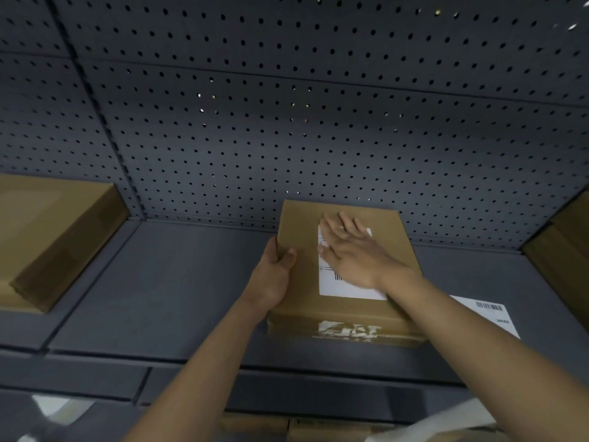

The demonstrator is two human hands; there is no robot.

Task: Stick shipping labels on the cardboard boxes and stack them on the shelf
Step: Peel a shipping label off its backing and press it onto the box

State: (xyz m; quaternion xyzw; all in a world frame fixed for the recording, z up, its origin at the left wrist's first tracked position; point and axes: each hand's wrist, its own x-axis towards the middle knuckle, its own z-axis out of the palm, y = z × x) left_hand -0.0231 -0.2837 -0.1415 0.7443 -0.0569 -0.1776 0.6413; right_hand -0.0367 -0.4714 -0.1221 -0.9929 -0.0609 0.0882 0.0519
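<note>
our left hand [275, 266] grips cardboard box [344, 309] left edge; our right hand [349, 250], fingers straight, presses shipping label [345, 287] flat on box top; spare label [487, 314] just right of forearm.

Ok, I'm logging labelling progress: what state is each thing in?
middle box: closed, resting on the shelf.
label: flat on the box top, under the right hand.
left hand: grips the box's left edge.
right hand: flat, pressing the label.
spare label: lying flat on the shelf.

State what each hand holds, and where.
Left hand grips the cardboard box by its left edge; right hand holds nothing, pressing flat on the shipping label.
</note>
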